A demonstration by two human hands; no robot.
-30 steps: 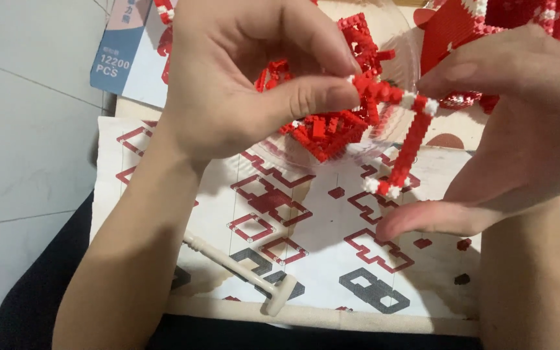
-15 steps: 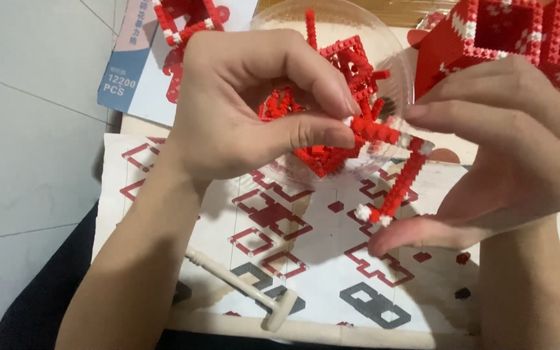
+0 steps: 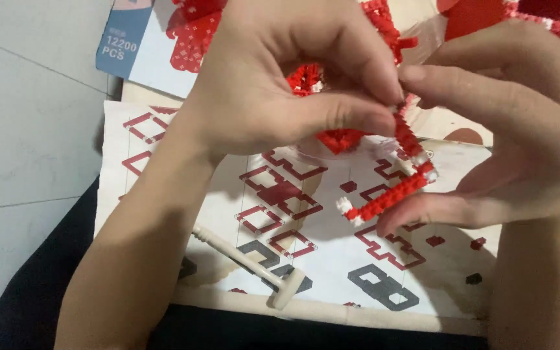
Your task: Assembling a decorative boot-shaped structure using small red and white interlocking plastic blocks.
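Note:
Both hands hold a thin L-shaped strip of small red and white bricks [image 3: 393, 188] above a printed instruction sheet [image 3: 319, 259]. My left hand [image 3: 286, 84] pinches the strip's upper end between thumb and forefinger. My right hand [image 3: 507, 136] meets it from the right, forefinger at the top and thumb under the lower arm of the strip. Behind the hands a clear bowl of loose red bricks [image 3: 338, 139] is mostly hidden.
A small white plastic hammer [image 3: 254, 269] lies on the sheet near its front edge. A box with a blue label [image 3: 124, 39] sits at the back left, a built red and white brick structure [image 3: 552, 19] at the back right. Grey floor tiles lie to the left.
The strip has bent from nearly straight into an L shape. Both hands have come closer to the camera and lower in view, with the fingertips now meeting at the strip's top.

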